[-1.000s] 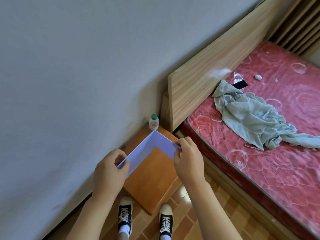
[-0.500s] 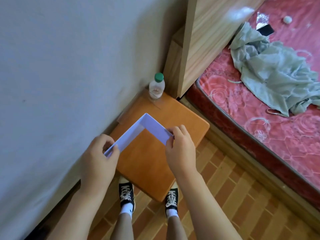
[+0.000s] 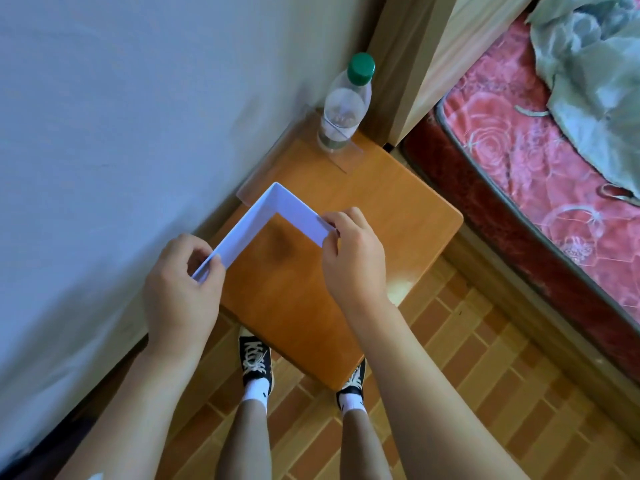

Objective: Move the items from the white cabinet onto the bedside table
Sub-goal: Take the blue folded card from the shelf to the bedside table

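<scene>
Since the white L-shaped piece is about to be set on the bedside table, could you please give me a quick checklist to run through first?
1. Left hand pinches one end of the white L-shaped piece: ok.
2. Right hand pinches the other end: ok.
3. Piece is over the bedside table: ok.
4. Bare tabletop below the piece: ok.
5. Bottle stands upright at the back corner, apart from the piece: ok.
6. Gap left above the tabletop: cannot tell.

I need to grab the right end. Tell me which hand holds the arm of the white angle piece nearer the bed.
The right hand. It pinches the end of the white angle piece on the bed side; the left hand pinches the end along the wall.
</scene>
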`<state>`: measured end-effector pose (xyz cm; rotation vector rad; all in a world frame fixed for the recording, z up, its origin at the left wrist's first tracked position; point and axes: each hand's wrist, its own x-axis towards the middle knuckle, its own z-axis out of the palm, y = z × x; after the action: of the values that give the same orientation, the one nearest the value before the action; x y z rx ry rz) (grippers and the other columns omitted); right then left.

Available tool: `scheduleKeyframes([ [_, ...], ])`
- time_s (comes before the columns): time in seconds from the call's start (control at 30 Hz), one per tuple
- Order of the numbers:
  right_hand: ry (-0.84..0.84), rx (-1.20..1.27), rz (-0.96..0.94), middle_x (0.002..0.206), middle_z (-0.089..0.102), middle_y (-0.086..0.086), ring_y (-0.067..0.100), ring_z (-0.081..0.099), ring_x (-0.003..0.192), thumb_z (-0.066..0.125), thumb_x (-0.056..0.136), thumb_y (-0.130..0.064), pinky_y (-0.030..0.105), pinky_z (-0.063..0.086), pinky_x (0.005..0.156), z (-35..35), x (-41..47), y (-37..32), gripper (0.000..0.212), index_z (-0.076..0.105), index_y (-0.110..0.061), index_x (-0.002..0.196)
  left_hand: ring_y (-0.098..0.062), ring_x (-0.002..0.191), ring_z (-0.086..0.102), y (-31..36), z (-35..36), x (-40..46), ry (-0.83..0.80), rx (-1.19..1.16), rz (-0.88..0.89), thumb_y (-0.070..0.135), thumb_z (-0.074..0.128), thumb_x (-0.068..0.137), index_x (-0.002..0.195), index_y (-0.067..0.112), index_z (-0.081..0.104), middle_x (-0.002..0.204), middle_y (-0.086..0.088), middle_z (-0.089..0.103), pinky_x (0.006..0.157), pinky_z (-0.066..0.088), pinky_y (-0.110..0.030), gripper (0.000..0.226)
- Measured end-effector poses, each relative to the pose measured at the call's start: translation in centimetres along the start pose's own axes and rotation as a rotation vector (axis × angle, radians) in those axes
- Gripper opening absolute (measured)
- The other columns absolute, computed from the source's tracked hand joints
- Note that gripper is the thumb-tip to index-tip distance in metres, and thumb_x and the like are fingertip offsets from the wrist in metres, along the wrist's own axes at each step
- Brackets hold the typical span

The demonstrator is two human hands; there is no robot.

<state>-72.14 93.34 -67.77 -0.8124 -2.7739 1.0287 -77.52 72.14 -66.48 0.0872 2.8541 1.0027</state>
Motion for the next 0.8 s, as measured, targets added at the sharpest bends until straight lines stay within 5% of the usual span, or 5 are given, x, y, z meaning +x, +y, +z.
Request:
scheduleKeyframes([
  [0.33, -0.024, 0.015, -0.037, 0.099, 0.060, -0.005, 0.016, 0.058, 0.082, 0.057, 0.098, -0.004, 0.038, 0.052, 0.066, 1.9, 0.3, -0.8, 0.031, 0.075, -0.016, 0.119, -0.029, 0.073, 0.062, -2.9, 0.3, 0.6, 0.008, 0.016, -0.053, 0.006, 0.066, 0.088, 0.087, 0.018, 0.059, 0.082, -0.003, 0.064, 0.068, 0.053, -0.044, 0.013],
  [0.53, -0.047, -0.007, -0.049, 0.100, 0.061, -0.006, 0.013, 0.058, 0.081, 0.058, 0.100, -0.004, 0.017, 0.040, 0.064, 2.2, 0.1, -1.2, 0.030, 0.075, -0.014, 0.122, -0.029, 0.077, 0.062, -3.6, 0.2, 0.8, -0.011, 0.017, -0.077, 0.006, 0.065, 0.089, 0.088, 0.017, 0.060, 0.084, -0.003, 0.065, 0.070, 0.054, -0.044, 0.013],
  [0.8, -0.052, 0.025, -0.076, 0.101, 0.063, -0.005, 0.012, 0.060, 0.086, 0.059, 0.101, -0.003, 0.021, 0.049, 0.069, 2.6, -0.3, -1.4, 0.029, 0.075, -0.014, 0.122, -0.026, 0.104, 0.069, -2.4, 1.2, 2.5, -0.106, -0.015, -0.015, 0.011, 0.064, 0.097, 0.124, 0.014, 0.067, 0.117, -0.004, 0.073, 0.089, 0.053, -0.035, 0.028],
])
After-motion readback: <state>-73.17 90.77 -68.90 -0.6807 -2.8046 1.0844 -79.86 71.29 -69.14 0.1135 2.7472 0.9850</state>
